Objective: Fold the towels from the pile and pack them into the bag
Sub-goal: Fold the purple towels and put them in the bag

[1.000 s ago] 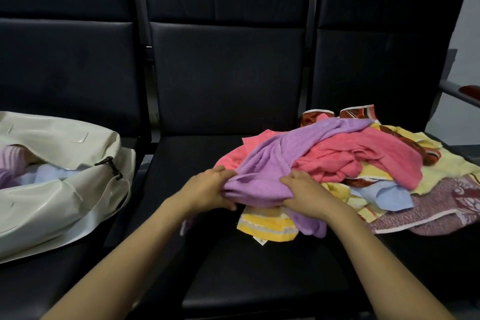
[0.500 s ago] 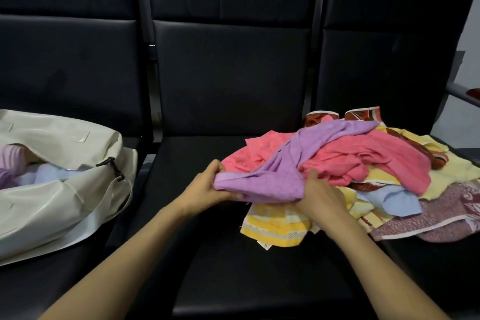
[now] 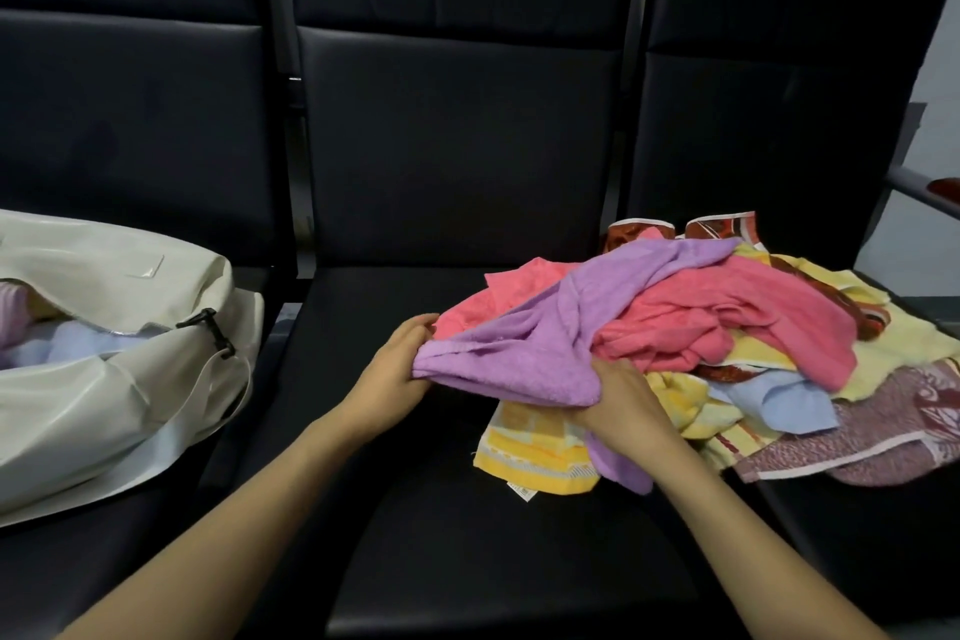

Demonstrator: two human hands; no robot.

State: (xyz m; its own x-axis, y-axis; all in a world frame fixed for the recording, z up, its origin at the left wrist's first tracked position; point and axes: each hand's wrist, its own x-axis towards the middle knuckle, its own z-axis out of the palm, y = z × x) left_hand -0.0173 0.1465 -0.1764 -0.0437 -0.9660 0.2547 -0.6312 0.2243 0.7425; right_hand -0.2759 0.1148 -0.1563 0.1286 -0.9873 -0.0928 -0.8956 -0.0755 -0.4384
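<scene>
Drawn out flatter and wider than a second ago, when it sat bunched between the knuckles, the purple towel (image 3: 545, 327) stretches between a person's two hands at the front of the pile (image 3: 717, 369). The left hand (image 3: 395, 374) grips the towel's left corner, fingers curled round the cloth. The right hand (image 3: 618, 405) clutches its lower right edge, back of the hand toward the camera and fingers buried in the fabric, with a purple tail hanging below the wrist. The towel's far end lies draped up over the heap, across a pink towel (image 3: 737, 317).

The heap covers the right part of the middle seat (image 3: 441, 535) and runs onto the right seat (image 3: 857, 561) of a black padded row. A yellow striped towel (image 3: 530, 452) lies under the purple one at the front, a small label (image 3: 522, 491) at its near edge. Beside it lie a light blue towel (image 3: 779, 400), a pale yellow towel (image 3: 909, 343) and, at the right front, a maroon patterned towel (image 3: 883, 421). A red-brown patterned towel (image 3: 722, 226) shows at the back.

The cream bag (image 3: 104, 405) lies on the left seat (image 3: 78, 587), well apart from the heap. Its mouth is open on a pale blue towel (image 3: 78, 343) and a lilac towel (image 3: 10, 312) inside. A black clip (image 3: 213, 327) sits at its opening. An armrest (image 3: 919, 182) crosses the right edge.
</scene>
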